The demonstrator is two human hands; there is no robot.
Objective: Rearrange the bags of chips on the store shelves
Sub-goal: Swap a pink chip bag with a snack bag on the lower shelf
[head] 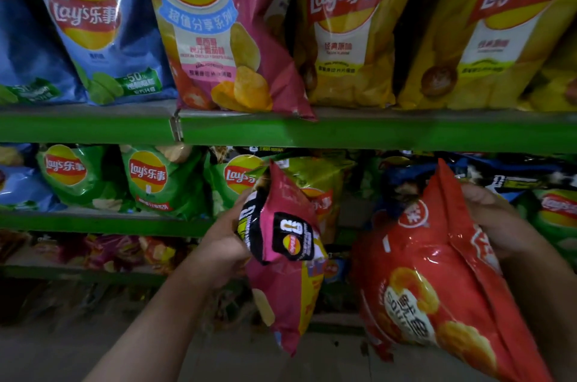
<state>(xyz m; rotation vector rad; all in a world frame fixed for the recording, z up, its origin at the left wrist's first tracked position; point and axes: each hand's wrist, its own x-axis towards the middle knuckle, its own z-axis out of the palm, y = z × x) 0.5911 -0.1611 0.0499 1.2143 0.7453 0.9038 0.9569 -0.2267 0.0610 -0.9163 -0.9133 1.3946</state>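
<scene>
Head view, looking down a dim aisle: the left hand (226,236) is closed on the upper part of a pink chip bag (287,260), which hangs tilted before the middle shelf (103,222). The right hand (496,219) grips the top edge of a red bag (431,281) (printed with golden ring-shaped snacks), held slanting, its lower end toward the floor. The two bags are near each other but apart. On the top shelf (374,131) stand blue, pink and yellow bags; the lowest row is probably mixed packets, too dark to tell.
</scene>
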